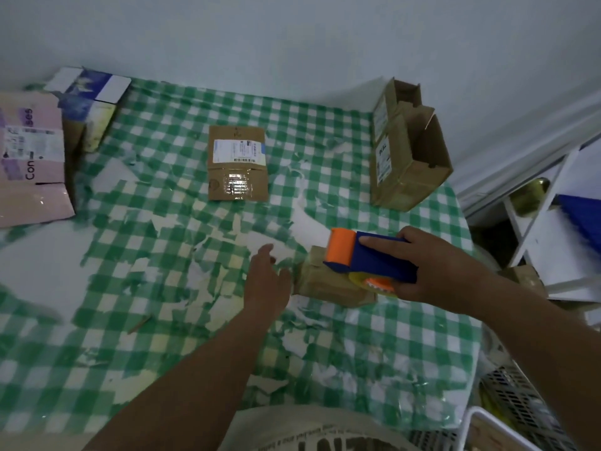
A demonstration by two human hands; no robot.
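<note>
Home packing corner, checked tablecloth [182, 118], cardboard parcels [237, 162], white shelf [553, 203]

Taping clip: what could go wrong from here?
The left hand lies open beside the small brown parcel, not gripping it, so the parcel may slide when the tape dispenser in the right hand is dragged across. The dispenser's toothed edge sits near that hand's thumb and might nick it. Loose flakes of the peeling tablecloth could stick to the tape.
</note>
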